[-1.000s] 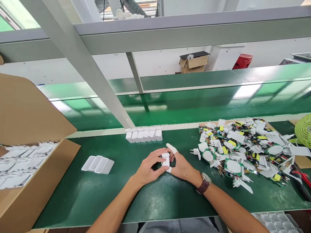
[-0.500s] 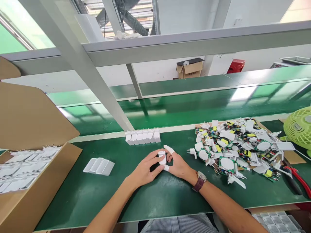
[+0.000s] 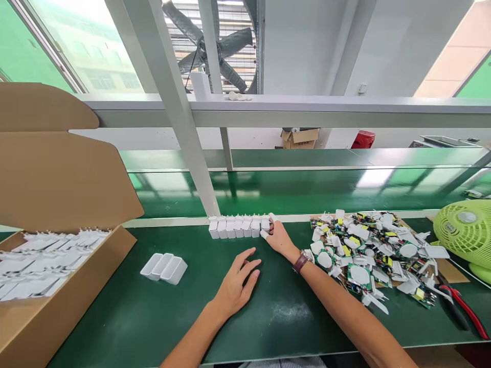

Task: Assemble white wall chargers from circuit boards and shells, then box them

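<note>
My right hand (image 3: pixel 283 240), with white finger cots on thumb and forefinger, pinches a white plastic adapter case (image 3: pixel 265 224). That case stands at the right end of a row of similar white adapter cases (image 3: pixel 233 227) along the table's back edge. Small pins or wires stick up from their tops. Nearer to me, my left hand (image 3: pixel 237 286) hovers over the green table with fingers apart and nothing in them. To its left lie a few hollow white case shells (image 3: pixel 164 268), side by side with their open faces up.
An open cardboard box (image 3: pixel 88 276) of white parts stands at left. Right of my hands lies a heap of circuit boards and white plug parts (image 3: pixel 368 255). Red-handled pliers (image 3: pixel 466 309) and a green fan (image 3: pixel 464 230) sit at far right. A grey post (image 3: pixel 187 128) rises behind the table.
My right hand has carried the white adapter case from between both hands to the right end of the row. My left hand has let go and opened. The view has tilted up.
</note>
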Demonstrator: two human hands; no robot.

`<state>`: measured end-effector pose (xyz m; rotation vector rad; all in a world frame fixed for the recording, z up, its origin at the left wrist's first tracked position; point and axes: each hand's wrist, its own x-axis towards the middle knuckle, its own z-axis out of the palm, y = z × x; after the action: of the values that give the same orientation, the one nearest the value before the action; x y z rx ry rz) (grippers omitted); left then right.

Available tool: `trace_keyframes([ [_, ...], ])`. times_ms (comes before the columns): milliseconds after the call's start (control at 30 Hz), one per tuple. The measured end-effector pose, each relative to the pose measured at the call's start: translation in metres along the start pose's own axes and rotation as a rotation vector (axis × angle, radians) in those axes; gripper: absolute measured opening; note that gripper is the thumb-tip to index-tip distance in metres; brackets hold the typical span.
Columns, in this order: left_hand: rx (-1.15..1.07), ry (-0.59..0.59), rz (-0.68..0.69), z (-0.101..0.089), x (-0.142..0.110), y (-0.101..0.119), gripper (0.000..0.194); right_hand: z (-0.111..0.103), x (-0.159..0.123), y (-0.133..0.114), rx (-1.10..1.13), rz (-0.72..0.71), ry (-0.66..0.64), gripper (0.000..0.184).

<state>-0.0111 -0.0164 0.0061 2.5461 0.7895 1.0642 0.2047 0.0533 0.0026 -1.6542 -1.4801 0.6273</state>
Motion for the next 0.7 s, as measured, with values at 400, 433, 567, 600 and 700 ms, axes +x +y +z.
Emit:
trace_keyframes([
  [400, 0.759, 0.169, -0.164, -0.147, -0.051, -0.055, 0.024, -0.136, -0.063, 0.025, -0.546, -0.186, -0.277, 0.053],
  [433, 0.813, 0.144, -0.196, -0.152, -0.060, -0.064, 0.025, -0.139, -0.073, 0.027, -0.686, -0.231, -0.327, 0.052],
  [567, 0.874, 0.054, -0.220, -0.150, -0.074, -0.079, 0.033, -0.133, -0.092, 0.028, -1.032, -0.292, -0.379, 0.028],
  [600, 0.861, 0.043, -0.202, -0.147, -0.071, -0.079, 0.035, -0.132, -0.091, 0.027, -1.050, -0.294, -0.370, 0.025],
  [700, 0.719, 0.048, -0.139, -0.136, -0.051, -0.069, 0.036, -0.137, -0.085, 0.024, -1.024, -0.296, -0.343, 0.028],
])
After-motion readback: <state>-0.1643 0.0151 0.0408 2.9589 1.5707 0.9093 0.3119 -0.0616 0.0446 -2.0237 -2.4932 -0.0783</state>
